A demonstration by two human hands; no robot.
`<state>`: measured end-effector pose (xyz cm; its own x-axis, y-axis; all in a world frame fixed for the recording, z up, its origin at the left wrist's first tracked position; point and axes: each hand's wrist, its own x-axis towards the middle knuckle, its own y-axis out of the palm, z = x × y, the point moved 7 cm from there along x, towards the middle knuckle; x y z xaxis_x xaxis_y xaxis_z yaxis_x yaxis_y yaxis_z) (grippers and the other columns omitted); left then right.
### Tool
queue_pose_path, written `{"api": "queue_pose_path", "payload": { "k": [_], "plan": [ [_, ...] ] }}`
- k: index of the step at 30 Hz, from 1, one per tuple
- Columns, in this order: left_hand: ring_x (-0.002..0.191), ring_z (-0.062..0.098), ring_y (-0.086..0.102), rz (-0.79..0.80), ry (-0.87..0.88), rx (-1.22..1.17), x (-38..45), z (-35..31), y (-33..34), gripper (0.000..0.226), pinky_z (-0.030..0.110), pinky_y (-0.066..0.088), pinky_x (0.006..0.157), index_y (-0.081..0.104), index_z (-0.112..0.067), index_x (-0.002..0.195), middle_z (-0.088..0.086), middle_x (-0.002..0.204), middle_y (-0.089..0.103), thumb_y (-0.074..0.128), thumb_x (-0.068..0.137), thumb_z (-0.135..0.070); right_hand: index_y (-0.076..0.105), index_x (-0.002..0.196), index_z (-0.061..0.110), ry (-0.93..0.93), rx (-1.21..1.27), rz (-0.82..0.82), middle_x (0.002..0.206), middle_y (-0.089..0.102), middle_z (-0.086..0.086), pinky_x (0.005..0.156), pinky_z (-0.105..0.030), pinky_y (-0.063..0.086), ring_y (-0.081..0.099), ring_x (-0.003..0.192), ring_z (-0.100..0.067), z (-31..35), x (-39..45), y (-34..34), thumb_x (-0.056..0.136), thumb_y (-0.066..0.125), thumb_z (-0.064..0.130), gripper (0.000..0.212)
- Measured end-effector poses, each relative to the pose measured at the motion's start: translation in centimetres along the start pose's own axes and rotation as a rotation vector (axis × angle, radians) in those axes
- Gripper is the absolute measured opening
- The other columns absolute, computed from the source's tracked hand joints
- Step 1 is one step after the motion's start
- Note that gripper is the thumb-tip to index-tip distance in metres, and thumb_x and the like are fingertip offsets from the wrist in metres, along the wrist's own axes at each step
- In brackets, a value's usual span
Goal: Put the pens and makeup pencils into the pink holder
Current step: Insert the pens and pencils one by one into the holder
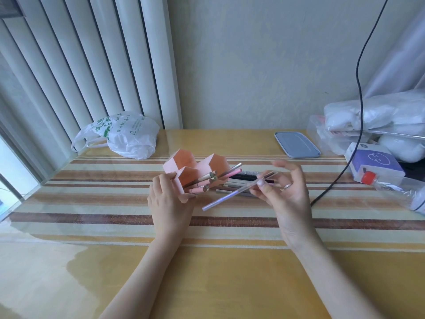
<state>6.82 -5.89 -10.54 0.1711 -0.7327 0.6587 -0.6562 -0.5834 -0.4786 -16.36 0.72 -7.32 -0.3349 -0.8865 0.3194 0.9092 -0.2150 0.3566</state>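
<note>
1. Between the right hand's point(285, 194) thumb and fingertips sits a slim, pale lilac pencil point(232, 194), pinched near its upper end; it slants down to the left, its lower tip hanging free above the striped mat point(115, 203).
2. Just left of that free tip, the left hand point(169, 203) wraps the near corner of the pink holder point(184, 173), fingers closed against its wall.
3. The holder is a cluster of pink hexagonal cells, tipped so the openings face right, toward the pinching fingers.
4. The nearest cell holds several pink and metal-capped pencils point(203, 181) poking out just beyond the left fingertips; the cell behind it holds a pink pen and a grey one point(231, 172). The far-left cell looks empty.
5. Behind the right fingertips, a row of loose pens and pencils point(239, 183) lies flat on the mat, just right of the holder.
6. Well beyond the fingers: a white plastic bag point(128, 137) at far left, a blue-grey lid point(296, 145) at far right, a black cable point(340, 178) and a boxed, bagged pile at the right edge.
7. The table point(207, 284) nearer than both wrists is open.
</note>
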Motion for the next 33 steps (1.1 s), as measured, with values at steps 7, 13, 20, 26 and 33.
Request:
{"api": "queue_pose_path", "payload": {
  "k": [7,13,20,26,33],
  "plan": [
    [0.093,0.035,0.049,-0.007,0.057,0.049,-0.2,-0.5,0.3,0.062,0.042,0.039,0.076,0.041,-0.019,0.106,0.01,0.1,0.052,0.082,0.061,-0.008,0.042,0.104,0.019,-0.318,-0.044,-0.317,0.085,0.058,-0.009,0.071,-0.034,0.058,0.066,0.07,-0.023,2.9,-1.2,-1.9,0.086,0.059,-0.008,0.037],
    [0.093,0.032,0.048,0.007,0.047,0.062,-0.2,-0.4,0.5,0.067,0.034,0.033,0.074,0.041,-0.02,0.106,0.009,0.1,0.051,0.083,0.055,-0.008,0.045,0.092,0.023,-0.38,-0.158,-0.408,0.093,0.059,-0.022,0.071,-0.029,0.056,0.065,0.073,-0.035,3.2,-1.6,-2.3,0.086,0.061,-0.005,0.033],
    [0.094,0.035,0.049,0.017,0.051,0.006,-0.2,-0.5,0.3,0.059,0.038,0.034,0.076,0.039,-0.018,0.104,0.011,0.1,0.051,0.076,0.058,-0.017,0.046,0.082,0.019,-0.353,-0.257,-0.393,0.08,0.065,-0.014,0.071,-0.03,0.058,0.069,0.078,-0.031,2.8,-0.9,-3.2,0.083,0.064,-0.006,0.031],
    [0.093,0.035,0.049,0.018,0.045,-0.003,-0.2,-0.7,0.1,0.051,0.041,0.036,0.076,0.041,-0.015,0.104,0.01,0.1,0.051,0.06,0.061,-0.034,0.065,0.078,0.013,-0.34,-0.7,-0.081,0.087,0.071,0.005,0.079,-0.009,0.047,0.066,0.088,-0.003,0.0,-0.7,-0.4,0.08,0.069,-0.001,0.014],
    [0.094,0.035,0.049,0.027,0.028,0.014,-0.2,-0.5,0.3,0.066,0.04,0.036,0.076,0.04,-0.018,0.103,0.01,0.1,0.052,0.084,0.054,-0.011,0.073,0.099,0.015,-0.427,-0.876,0.001,0.106,0.068,0.007,0.093,-0.014,0.043,0.059,0.103,-0.003,-0.4,-0.6,0.4,0.084,0.065,0.004,0.02]
  ]
}}
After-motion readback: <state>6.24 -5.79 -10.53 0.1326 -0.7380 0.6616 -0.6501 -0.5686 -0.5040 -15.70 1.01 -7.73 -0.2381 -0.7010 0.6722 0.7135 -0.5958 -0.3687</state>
